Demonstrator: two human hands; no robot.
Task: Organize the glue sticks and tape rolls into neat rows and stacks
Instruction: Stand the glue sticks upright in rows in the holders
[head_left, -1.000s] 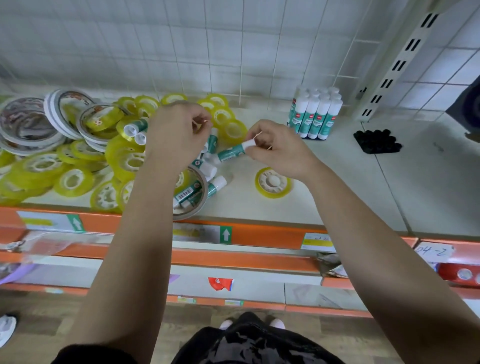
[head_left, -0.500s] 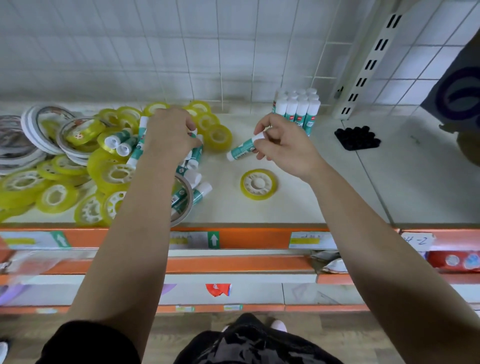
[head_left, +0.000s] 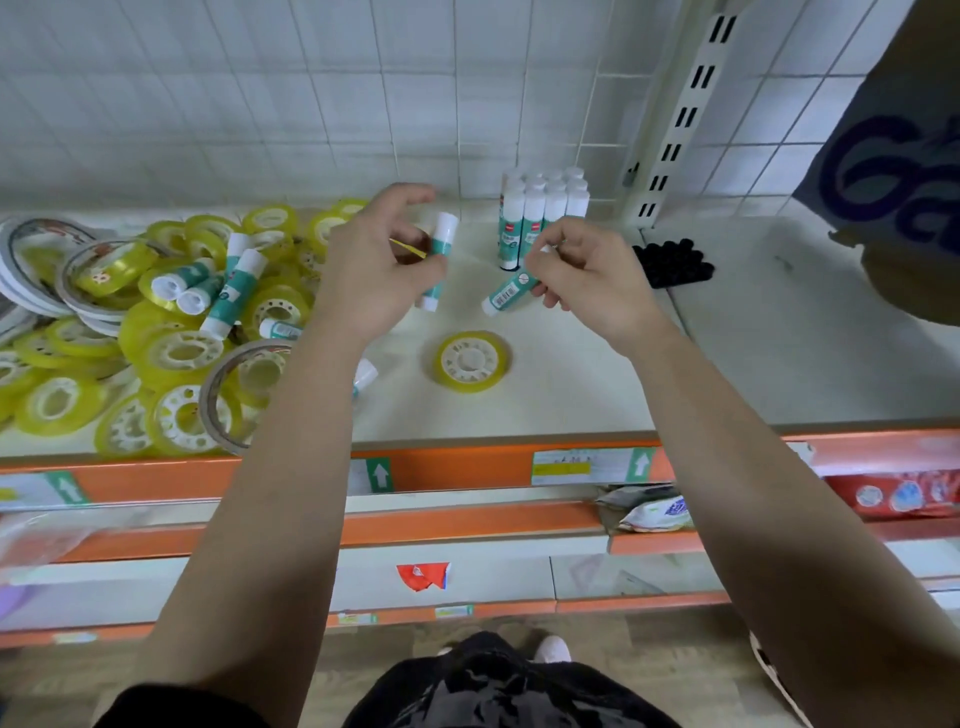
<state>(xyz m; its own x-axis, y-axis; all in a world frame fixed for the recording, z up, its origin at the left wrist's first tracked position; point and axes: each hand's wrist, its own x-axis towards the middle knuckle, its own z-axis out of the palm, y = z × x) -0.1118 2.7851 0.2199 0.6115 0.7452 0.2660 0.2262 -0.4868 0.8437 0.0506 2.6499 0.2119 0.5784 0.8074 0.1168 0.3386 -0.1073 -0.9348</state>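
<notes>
- The shelf (head_left: 467, 470) shows its orange front edge nearest. Just behind the middle of that edge, 1 lone tape roll (head_left: 470, 361) lies flat, apart from the rest.
- Over the shelf's middle, the left hand (head_left: 374, 275) has its fingers curled round 1 near-upright glue stick (head_left: 440, 249).
- Beside it, the right hand (head_left: 587, 275) pinches 1 tilted glue stick (head_left: 511, 291), whose lower end points toward the front-left.
- On the shelf's left side, a heap of tape rolls (head_left: 182, 353) sprawls with loose glue sticks (head_left: 234, 291) lying across it.
- At the back edge, right of centre, a block of standing glue sticks (head_left: 540, 213) is upright and touching.
- The step in hand looks like adding both held sticks to that block.
- To do it well, right the tilted stick first.
- Lower each stick straight down, 1 at a time, flush against the front row.
- Let go only once a stick stands steady, so the neighbours are not knocked over.
</notes>
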